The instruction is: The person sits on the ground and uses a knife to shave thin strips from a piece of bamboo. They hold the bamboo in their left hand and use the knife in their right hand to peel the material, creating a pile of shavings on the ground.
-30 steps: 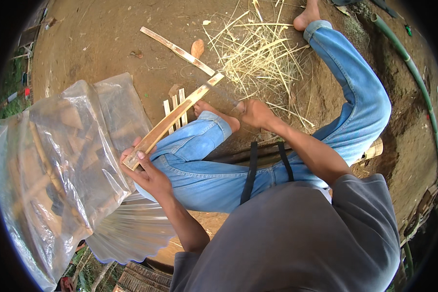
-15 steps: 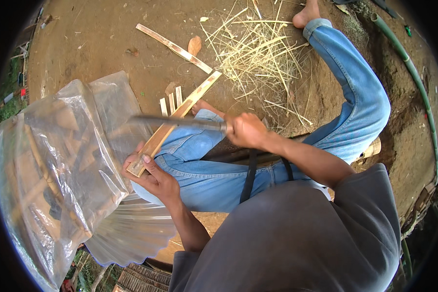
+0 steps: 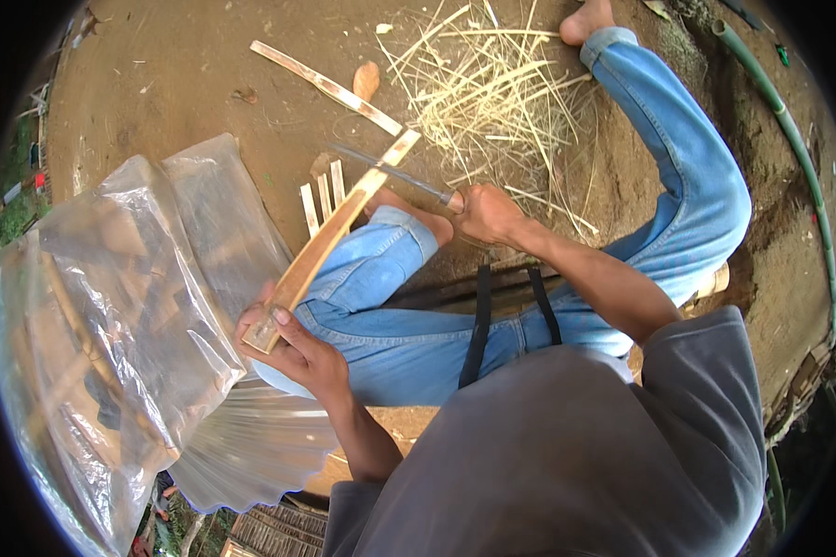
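1. While the left hand [image 3: 293,348] closes around the lower end of a flat bamboo slat [image 3: 330,237], thumb pressed on its pale face, the slat slants up and away over the left knee.
2. The right hand [image 3: 488,213] is clenched on the handle of a knife [image 3: 395,174]; its thin grey blade lies across the slat near the upper end.
3. Jeans [image 3: 622,186] of faded blue denim cover both legs.
4. Fine straw-coloured shavings [image 3: 492,102] lie tangled on the bare dirt beyond the knife.
5. Short split strips [image 3: 320,197] lie side by side just beside the slat.
6. A crinkled clear plastic bag [image 3: 130,306] bulges at the left.
7. A green hose [image 3: 790,148] curves along the ground's right edge.
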`<action>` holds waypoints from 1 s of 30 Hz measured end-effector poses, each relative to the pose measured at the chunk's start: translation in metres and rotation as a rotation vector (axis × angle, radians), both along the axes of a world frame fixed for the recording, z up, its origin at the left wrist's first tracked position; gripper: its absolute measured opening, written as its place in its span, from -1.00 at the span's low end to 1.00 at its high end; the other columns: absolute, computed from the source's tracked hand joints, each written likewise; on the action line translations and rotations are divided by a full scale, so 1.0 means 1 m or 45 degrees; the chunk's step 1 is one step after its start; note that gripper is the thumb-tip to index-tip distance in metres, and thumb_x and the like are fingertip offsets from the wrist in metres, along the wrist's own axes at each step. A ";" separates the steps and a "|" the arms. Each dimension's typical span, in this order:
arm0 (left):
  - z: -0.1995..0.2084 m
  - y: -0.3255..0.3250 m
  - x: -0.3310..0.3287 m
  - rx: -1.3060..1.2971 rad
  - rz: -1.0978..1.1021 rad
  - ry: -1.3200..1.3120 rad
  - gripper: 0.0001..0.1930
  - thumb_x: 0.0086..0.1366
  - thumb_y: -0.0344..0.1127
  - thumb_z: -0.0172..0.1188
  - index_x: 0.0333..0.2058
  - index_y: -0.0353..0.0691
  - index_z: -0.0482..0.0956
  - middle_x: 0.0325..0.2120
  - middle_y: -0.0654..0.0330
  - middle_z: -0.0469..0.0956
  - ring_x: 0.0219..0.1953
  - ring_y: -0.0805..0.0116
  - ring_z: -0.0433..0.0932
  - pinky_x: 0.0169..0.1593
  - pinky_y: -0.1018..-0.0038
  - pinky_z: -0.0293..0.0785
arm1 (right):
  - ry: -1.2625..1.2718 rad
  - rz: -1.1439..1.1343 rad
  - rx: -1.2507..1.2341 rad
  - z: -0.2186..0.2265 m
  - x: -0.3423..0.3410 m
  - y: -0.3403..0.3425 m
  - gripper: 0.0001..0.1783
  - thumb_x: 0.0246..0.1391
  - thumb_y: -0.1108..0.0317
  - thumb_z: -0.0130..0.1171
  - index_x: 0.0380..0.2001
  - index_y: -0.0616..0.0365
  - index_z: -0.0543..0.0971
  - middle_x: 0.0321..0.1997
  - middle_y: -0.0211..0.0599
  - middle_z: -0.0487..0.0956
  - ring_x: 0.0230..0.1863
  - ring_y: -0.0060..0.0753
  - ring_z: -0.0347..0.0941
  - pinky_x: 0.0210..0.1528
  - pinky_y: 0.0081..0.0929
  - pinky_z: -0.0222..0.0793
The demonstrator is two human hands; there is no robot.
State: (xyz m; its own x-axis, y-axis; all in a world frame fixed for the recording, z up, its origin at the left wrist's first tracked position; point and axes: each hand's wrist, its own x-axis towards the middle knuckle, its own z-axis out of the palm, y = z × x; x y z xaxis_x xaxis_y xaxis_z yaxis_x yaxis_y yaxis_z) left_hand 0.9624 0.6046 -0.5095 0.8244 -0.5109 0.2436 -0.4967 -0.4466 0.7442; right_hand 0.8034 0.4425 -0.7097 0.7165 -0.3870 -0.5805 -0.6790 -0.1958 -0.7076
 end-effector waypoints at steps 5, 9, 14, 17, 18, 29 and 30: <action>0.002 -0.002 0.012 -0.063 0.038 0.094 -0.69 0.49 -0.23 -0.09 0.00 -0.33 0.14 -0.01 -0.18 0.35 0.12 0.11 0.39 0.22 0.23 0.28 | 0.312 -0.146 0.073 -0.055 -0.012 -0.015 -0.75 0.08 0.26 0.12 -0.30 0.21 0.61 -0.40 0.08 0.62 -0.36 -0.02 0.61 -0.19 -0.15 0.55; 0.005 0.007 0.015 -0.053 0.069 0.132 -0.69 0.50 -0.21 -0.10 0.02 -0.31 0.15 0.00 -0.20 0.38 0.10 0.11 0.43 0.12 0.26 0.43 | 0.359 0.016 -0.052 -0.065 -0.025 -0.044 -0.64 0.21 0.21 -0.02 -0.20 0.30 0.59 -0.26 0.16 0.62 -0.19 0.02 0.60 -0.06 -0.18 0.51; 0.000 0.006 0.015 -0.128 0.117 0.161 -0.67 0.49 -0.16 -0.08 0.03 -0.28 0.18 0.03 -0.24 0.40 0.07 0.09 0.47 0.07 0.25 0.53 | 0.354 -0.001 0.086 -0.028 -0.008 -0.032 -0.62 0.19 0.20 0.01 -0.19 0.32 0.60 -0.22 0.17 0.62 -0.16 0.08 0.59 -0.04 -0.13 0.49; 0.005 0.004 0.015 -0.122 0.119 0.171 -0.68 0.49 -0.20 -0.08 0.04 -0.29 0.18 0.02 -0.22 0.39 0.05 0.13 0.47 0.06 0.30 0.50 | 0.295 -0.046 -0.049 -0.041 -0.017 -0.027 -0.60 0.17 0.18 0.02 -0.32 0.38 0.59 -0.40 0.22 0.60 -0.31 0.11 0.58 -0.17 -0.09 0.49; 0.005 0.004 0.016 -0.159 0.124 0.190 -0.68 0.49 -0.20 -0.08 0.04 -0.29 0.20 0.01 -0.21 0.41 0.04 0.13 0.48 0.07 0.30 0.49 | 0.304 -0.102 -0.073 -0.052 -0.020 -0.031 -0.59 0.18 0.18 0.02 -0.34 0.40 0.59 -0.42 0.23 0.59 -0.32 0.12 0.58 -0.18 -0.09 0.50; 0.008 0.011 0.008 -0.135 0.039 0.094 -0.66 0.46 -0.22 0.00 -0.02 -0.42 0.29 -0.06 -0.28 0.53 0.04 0.11 0.51 0.17 0.25 0.36 | -0.448 0.001 0.003 0.067 -0.015 0.029 -0.82 0.05 0.31 0.11 -0.42 0.22 0.55 -0.62 -0.07 0.56 -0.61 -0.13 0.52 -0.43 -0.20 0.53; 0.008 0.011 0.007 -0.126 0.023 0.080 -0.66 0.46 -0.22 0.00 -0.02 -0.43 0.29 -0.07 -0.29 0.53 0.04 0.10 0.51 0.17 0.25 0.36 | -0.617 0.008 -0.075 0.071 -0.017 0.035 -0.82 0.07 0.31 0.10 -0.42 0.22 0.55 -0.67 -0.10 0.54 -0.66 -0.13 0.50 -0.46 -0.19 0.54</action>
State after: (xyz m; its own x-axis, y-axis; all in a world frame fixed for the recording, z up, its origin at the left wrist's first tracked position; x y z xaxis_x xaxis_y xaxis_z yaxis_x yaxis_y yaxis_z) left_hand 0.9697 0.6160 -0.5017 0.8484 -0.4721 0.2394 -0.4402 -0.3781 0.8144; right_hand 0.7862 0.4771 -0.6383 0.9011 -0.4042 -0.1570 -0.2731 -0.2478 -0.9295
